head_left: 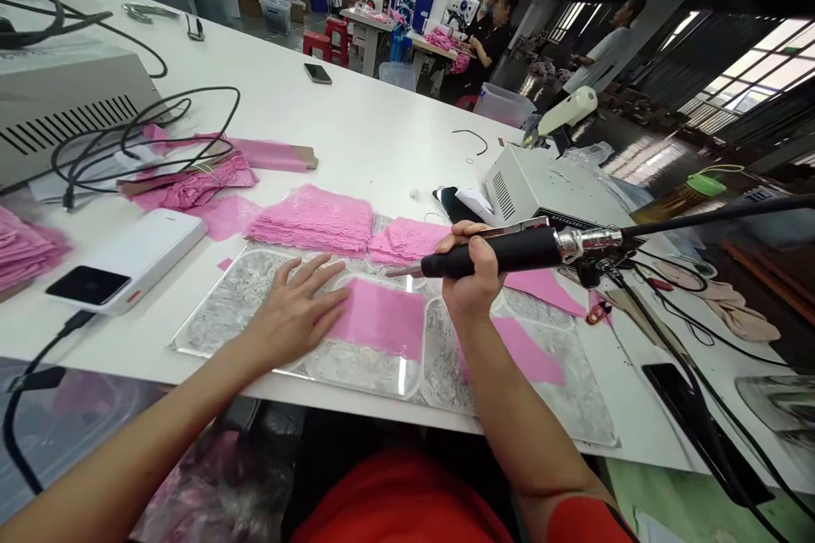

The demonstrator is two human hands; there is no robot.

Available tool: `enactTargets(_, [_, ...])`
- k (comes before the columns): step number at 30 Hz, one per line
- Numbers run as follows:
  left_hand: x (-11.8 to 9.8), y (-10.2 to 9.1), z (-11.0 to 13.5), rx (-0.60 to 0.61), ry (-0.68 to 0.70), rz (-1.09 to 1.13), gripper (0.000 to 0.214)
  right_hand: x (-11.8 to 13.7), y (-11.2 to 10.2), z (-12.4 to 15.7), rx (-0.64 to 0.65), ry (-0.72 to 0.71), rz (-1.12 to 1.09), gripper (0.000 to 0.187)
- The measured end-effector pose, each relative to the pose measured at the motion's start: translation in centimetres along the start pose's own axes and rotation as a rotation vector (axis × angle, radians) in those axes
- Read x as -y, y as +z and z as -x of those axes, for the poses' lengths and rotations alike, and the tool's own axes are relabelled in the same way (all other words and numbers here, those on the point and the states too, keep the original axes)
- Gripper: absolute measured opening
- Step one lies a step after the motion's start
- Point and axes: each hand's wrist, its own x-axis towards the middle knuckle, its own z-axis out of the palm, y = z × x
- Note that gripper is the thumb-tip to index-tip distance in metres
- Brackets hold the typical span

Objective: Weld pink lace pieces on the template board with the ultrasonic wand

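My right hand [471, 271] is wrapped round a black corded hand tool [503, 256], its narrow metal tip pointing left just above the work area. My left hand [296, 314] lies with fingers spread, its fingertips at the left edge of a pink fabric piece [382, 318]. That piece rests on a clear, scuffed template board [210, 305] with rounded outlines. Another pink piece [525, 352] lies on the board, partly hidden by my right forearm. Just behind the board's middle are a stack of pink lace fabric [311, 219] and a smaller folded pink lace pile [407, 239].
At left stand a white power bank [153, 254], a vented grey box [76, 102] and looped black cables [153, 123]. Another grey box [548, 187] sits at right, near a black phone-like slab [706, 433]. A phone [317, 74] lies farther back. People work near sewing machines beyond.
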Motion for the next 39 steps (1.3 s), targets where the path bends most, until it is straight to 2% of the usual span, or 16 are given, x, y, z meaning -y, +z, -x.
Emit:
enactTargets(9, [0.1, 0.0, 0.0, -0.001, 0.004, 0.000, 0.024, 0.0, 0.2, 0.2, 0.017, 0.023, -0.032, 0.009])
enactTargets(18, [-0.6, -0.4, 0.1, 0.086, -0.068, 0.004, 0.026, -0.7, 1.3, 1.7, 0.065, 0.078, -0.018, 0.012])
enactTargets(39, [-0.8, -0.5, 0.1, 0.065, -0.085, 0.021, 0.024, -1.7, 2.1, 2.2, 0.143, 0.058, 0.011, 0.012])
